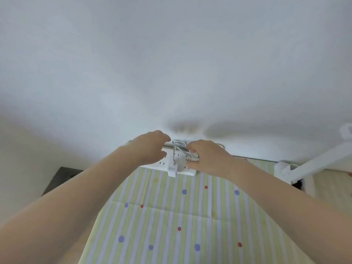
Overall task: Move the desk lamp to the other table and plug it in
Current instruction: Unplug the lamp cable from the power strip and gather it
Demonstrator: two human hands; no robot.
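- A desk (190, 216) covered with a cloth striped pale green and lilac, dotted blue and red, fills the lower middle of the view and runs up to a white wall (171, 63).
- A flat white plastic power strip (188, 171) lies at the far edge of the desk, against the wall.
- A small white plug adapter (172, 169) sits over the near edge of the strip, with a thin white cable (176, 147) rising from it to a loose coil at the wall side.
- The left hand (150, 149) rests on the left end of the strip, fingers curled downward; whether it is gripping anything cannot be told.
- The right hand (207, 159) is over the right part of the strip, its grip narrow, fingertips pinching strands of the cable coil.
- The white desk lamp (312, 164) stands on the desk at the right edge of the view, well apart from the hands; only its base and slanted arm show.
- A dark surface (61, 180) shows at the left, beyond the desk edge.
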